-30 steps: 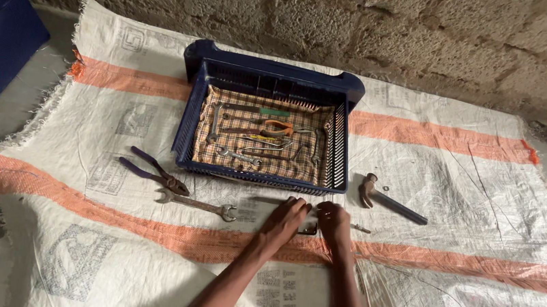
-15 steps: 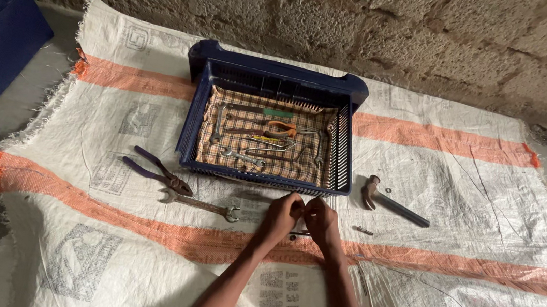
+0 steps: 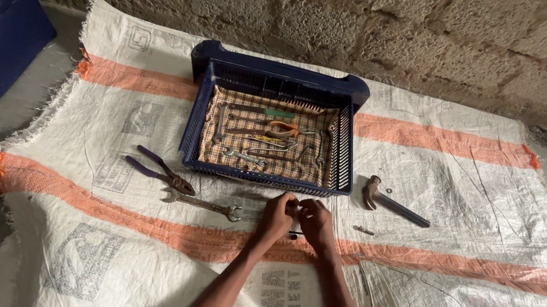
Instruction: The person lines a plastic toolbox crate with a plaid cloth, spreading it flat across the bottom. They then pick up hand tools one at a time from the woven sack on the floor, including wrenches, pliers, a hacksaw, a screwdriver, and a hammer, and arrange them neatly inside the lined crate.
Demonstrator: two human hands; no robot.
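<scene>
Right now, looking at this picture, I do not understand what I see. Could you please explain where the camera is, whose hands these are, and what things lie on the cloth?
There is no machine here. One camera sits on a person's head and looks down, so the two bare arms coming from the bottom edge are that person's own.

The left hand and the right hand meet close together over a small dark object. The fingers hide most of it, so I cannot say what it is.

Everything rests on a white woven sack with orange stripes, spread on the floor by a stone wall. A dark blue plastic crate lined with checked cloth holds spanners and orange-handled pliers. Outside it lie purple-handled pliers, a spanner and a hammer.
</scene>
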